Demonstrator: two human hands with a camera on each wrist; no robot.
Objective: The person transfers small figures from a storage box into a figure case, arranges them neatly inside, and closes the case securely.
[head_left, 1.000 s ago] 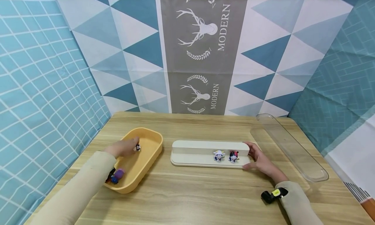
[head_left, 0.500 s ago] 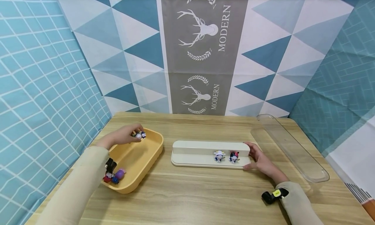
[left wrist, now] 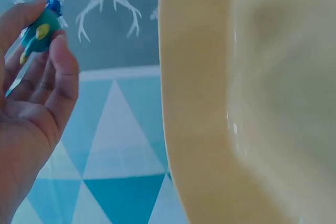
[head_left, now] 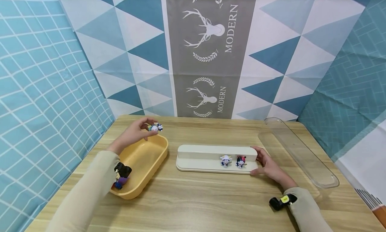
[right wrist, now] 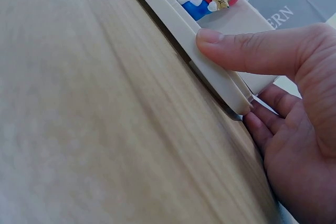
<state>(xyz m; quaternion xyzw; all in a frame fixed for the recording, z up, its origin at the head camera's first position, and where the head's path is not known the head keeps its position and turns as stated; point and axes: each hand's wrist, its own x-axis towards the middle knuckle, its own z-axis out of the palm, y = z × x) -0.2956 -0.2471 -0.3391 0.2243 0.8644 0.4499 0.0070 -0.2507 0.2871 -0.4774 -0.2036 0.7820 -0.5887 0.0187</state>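
My left hand (head_left: 132, 133) pinches a small figurine (head_left: 156, 127) between thumb and fingers, above the far end of the orange tray (head_left: 150, 173). In the left wrist view the figurine (left wrist: 41, 34) shows a teal back with yellow bits and a blue end. My right hand (head_left: 271, 170) grips the right end of a cream two-step display stand (head_left: 197, 163). In the right wrist view its thumb lies over the stand's edge (right wrist: 223, 85), with fingers at the end and below. On the lower step stand a white-hatted figurine (head_left: 225, 161) and a red-and-black-hatted one (head_left: 240, 161).
More figurines (head_left: 121, 182) lie in the tray's near end, partly hidden by the left sleeve and the black wrist camera (head_left: 123, 170). A clear long cover (head_left: 301, 151) lies on the wooden table (head_left: 211, 201) at right. Patterned cloth hangs behind the table.
My left hand has lifted the figurine out of the orange tray and moved it up, away and slightly right. My right hand stays at the stand's end.
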